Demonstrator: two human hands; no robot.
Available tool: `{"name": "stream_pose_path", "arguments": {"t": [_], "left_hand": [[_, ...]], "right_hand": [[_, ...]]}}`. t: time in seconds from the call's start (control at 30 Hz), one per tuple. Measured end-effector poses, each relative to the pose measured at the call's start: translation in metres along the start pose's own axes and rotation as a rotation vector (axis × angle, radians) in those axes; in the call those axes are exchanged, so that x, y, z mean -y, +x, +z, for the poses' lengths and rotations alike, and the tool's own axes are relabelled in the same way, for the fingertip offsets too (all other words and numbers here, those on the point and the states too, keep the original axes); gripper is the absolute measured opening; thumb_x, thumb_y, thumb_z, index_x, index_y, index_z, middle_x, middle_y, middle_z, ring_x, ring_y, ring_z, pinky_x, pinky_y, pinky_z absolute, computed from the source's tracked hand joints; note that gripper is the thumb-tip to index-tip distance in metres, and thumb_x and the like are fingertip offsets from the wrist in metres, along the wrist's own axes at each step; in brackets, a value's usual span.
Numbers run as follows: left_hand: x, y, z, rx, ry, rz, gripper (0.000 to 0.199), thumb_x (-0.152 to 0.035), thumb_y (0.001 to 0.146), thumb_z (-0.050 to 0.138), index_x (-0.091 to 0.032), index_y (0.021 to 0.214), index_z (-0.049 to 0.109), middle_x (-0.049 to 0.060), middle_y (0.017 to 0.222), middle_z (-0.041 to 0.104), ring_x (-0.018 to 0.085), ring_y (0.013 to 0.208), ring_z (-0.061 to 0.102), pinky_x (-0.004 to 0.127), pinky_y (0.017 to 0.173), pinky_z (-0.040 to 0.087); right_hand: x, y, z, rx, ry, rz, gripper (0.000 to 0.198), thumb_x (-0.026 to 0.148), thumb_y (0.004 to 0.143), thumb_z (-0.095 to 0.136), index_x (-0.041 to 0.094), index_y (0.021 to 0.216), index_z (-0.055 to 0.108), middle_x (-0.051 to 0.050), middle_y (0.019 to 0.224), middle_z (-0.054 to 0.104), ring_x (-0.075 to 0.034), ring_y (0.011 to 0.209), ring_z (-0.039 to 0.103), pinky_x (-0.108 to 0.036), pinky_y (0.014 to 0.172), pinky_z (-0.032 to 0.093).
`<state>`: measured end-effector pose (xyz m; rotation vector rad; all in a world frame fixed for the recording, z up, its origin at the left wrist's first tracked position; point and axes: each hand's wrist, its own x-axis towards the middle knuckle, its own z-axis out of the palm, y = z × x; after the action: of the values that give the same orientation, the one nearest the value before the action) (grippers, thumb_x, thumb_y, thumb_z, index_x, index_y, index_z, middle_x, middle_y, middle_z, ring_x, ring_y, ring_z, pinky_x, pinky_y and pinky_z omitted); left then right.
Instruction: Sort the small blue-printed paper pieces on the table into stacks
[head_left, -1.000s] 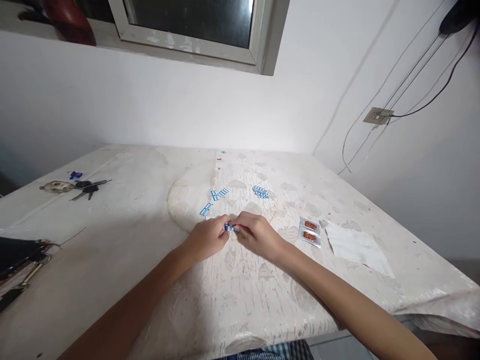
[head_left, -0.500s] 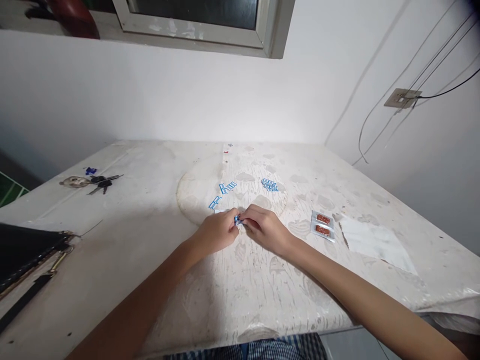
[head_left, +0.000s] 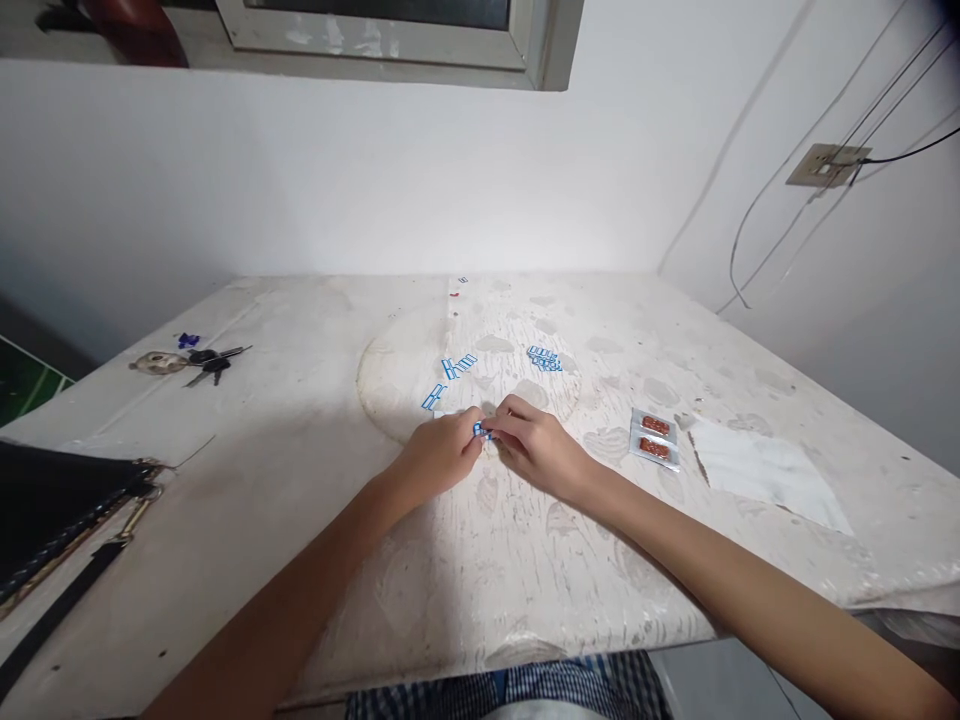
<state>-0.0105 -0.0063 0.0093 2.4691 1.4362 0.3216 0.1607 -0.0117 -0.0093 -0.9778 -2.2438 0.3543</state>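
Observation:
My left hand (head_left: 442,448) and my right hand (head_left: 541,446) meet just above the table's middle, fingertips almost touching. Between them is a small blue-and-white piece (head_left: 480,430), mostly covered by the fingers; its exact kind cannot be made out. The left fingers are closed around it, and the right thumb and fingertips pinch at its right side. Beyond the hands lie flat blue-outlined pieces: one group (head_left: 458,366) behind the left hand, a smaller one (head_left: 433,397) nearer it, and a cluster (head_left: 545,358) behind the right hand. A pale edge shows under the left knuckles.
Right of my hands lies a blister pack (head_left: 655,438) with two reddish-brown tablets, beside a white torn sheet (head_left: 765,475). Keys (head_left: 214,362) with a fob lie at the left. A black pouch (head_left: 67,510) with a strap sits front left. Cables hang by the wall socket (head_left: 827,165).
The view has tilted down and shifted slightly. My right fingers have moved a little over the small blue-and-white piece; both hands stay together at the same spot on the table.

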Motion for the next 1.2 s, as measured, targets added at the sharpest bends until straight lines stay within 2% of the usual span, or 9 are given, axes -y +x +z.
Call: {"name": "stream_pose_path", "arguments": {"t": [0.1,0.2,0.43,0.53,0.7,0.77,0.87,1.03,1.2], "left_hand": [[-0.001,0.0,0.0,-0.001,0.017,-0.026,0.015,-0.028,0.084,0.032,-0.02,0.073,0.039,-0.002,0.061,0.047,0.012,0.052,0.044,0.024,0.049,0.025],[-0.002,0.001,0.0,0.011,0.019,-0.04,0.016,-0.027,0.084,0.031,-0.02,0.075,0.041,-0.003,0.061,0.048,0.012,0.052,0.044,0.024,0.049,0.025],[-0.004,0.001,-0.001,0.012,0.025,-0.052,0.014,-0.026,0.083,0.033,-0.02,0.076,0.043,-0.003,0.061,0.047,0.011,0.052,0.045,0.024,0.049,0.025],[-0.004,0.001,-0.001,0.014,0.018,-0.051,0.014,-0.027,0.083,0.033,-0.02,0.075,0.042,-0.003,0.061,0.048,0.011,0.052,0.045,0.024,0.048,0.026],[-0.004,0.0,-0.001,0.006,0.012,-0.052,0.015,-0.028,0.084,0.033,-0.019,0.076,0.043,-0.003,0.061,0.048,0.011,0.051,0.045,0.024,0.047,0.026],[-0.004,0.0,-0.001,0.001,0.016,-0.053,0.014,-0.027,0.084,0.033,-0.02,0.076,0.043,-0.003,0.061,0.049,0.011,0.051,0.044,0.024,0.048,0.026],[-0.004,0.0,0.0,0.004,0.023,-0.046,0.015,-0.028,0.084,0.033,-0.02,0.076,0.043,-0.002,0.061,0.049,0.011,0.052,0.045,0.024,0.048,0.025],[-0.006,0.0,-0.002,0.026,0.043,-0.051,0.015,-0.028,0.084,0.033,-0.02,0.076,0.043,-0.002,0.063,0.051,0.012,0.054,0.047,0.025,0.049,0.026],[-0.006,-0.001,-0.003,0.039,0.034,-0.055,0.012,-0.025,0.083,0.033,-0.02,0.077,0.042,-0.002,0.062,0.049,0.012,0.053,0.046,0.024,0.048,0.025]], "right_hand": [[0.001,0.001,-0.007,-0.063,0.043,0.013,0.033,0.002,0.074,0.043,0.02,0.098,0.058,-0.004,0.088,0.05,-0.013,0.073,0.051,-0.025,0.064,0.042],[0.003,0.003,-0.014,-0.135,0.101,0.059,0.024,0.004,0.075,0.044,0.017,0.088,0.059,-0.003,0.083,0.05,-0.012,0.071,0.05,-0.025,0.062,0.042],[0.003,0.007,-0.017,-0.095,0.41,0.214,0.025,0.005,0.072,0.042,0.015,0.075,0.064,-0.006,0.094,0.052,-0.013,0.079,0.055,-0.026,0.064,0.046],[0.001,0.007,-0.014,-0.092,0.51,0.27,0.022,0.006,0.069,0.045,0.015,0.071,0.064,-0.006,0.093,0.054,-0.014,0.079,0.055,-0.027,0.065,0.045],[-0.001,0.006,-0.01,-0.118,0.607,0.367,0.027,0.01,0.069,0.046,0.017,0.09,0.062,-0.004,0.079,0.059,-0.014,0.071,0.054,-0.028,0.061,0.043],[-0.001,0.005,-0.012,-0.115,0.611,0.397,0.029,0.011,0.071,0.045,0.017,0.094,0.062,-0.005,0.083,0.059,-0.014,0.071,0.054,-0.028,0.06,0.043],[0.002,0.006,-0.016,-0.124,0.551,0.371,0.026,0.01,0.07,0.044,0.017,0.085,0.064,-0.006,0.087,0.058,-0.014,0.074,0.054,-0.028,0.062,0.042],[0.005,0.007,-0.022,-0.102,0.401,0.309,0.021,0.009,0.069,0.046,0.018,0.075,0.064,-0.002,0.074,0.058,-0.012,0.068,0.05,-0.026,0.06,0.038],[0.001,0.003,-0.017,-0.072,0.321,0.283,0.016,0.01,0.071,0.046,0.017,0.075,0.06,-0.002,0.074,0.058,-0.011,0.064,0.05,-0.025,0.057,0.038]]}}
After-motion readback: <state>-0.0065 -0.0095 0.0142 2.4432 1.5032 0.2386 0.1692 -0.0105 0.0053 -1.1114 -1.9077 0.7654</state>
